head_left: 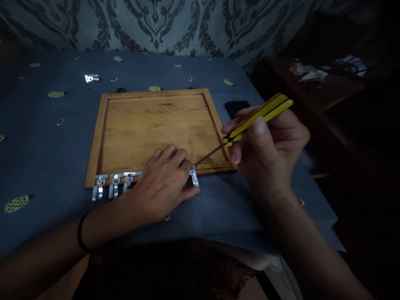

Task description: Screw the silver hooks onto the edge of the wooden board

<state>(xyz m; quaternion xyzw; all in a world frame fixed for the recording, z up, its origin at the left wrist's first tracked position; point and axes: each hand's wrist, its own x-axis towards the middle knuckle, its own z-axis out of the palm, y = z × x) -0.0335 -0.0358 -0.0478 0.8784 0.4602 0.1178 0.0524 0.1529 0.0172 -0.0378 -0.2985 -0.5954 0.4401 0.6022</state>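
Note:
A framed wooden board (156, 121) lies flat, with several metal hooks (116, 183) fixed along its near edge. My left hand (164, 179) rests over that edge, its fingers closed around a metal hook (195, 177) near the right end. My right hand (271, 146) grips a yellow and black screwdriver (259, 118), slanted down to the left. The screwdriver's tip meets the top of that same hook, where a screw is too small to make out. Some hooks along the edge are hidden behind my left hand and wrist.
Blue patterned cloth covers the table (46, 146). Loose metal hooks (93, 78) lie at the far left. A dark flat phone-like object (236, 108) sits right of the board. Farther right, a brown surface (337, 91) holds a crumpled plastic bag (312, 75). A patterned wall or curtain (153, 25) rises behind.

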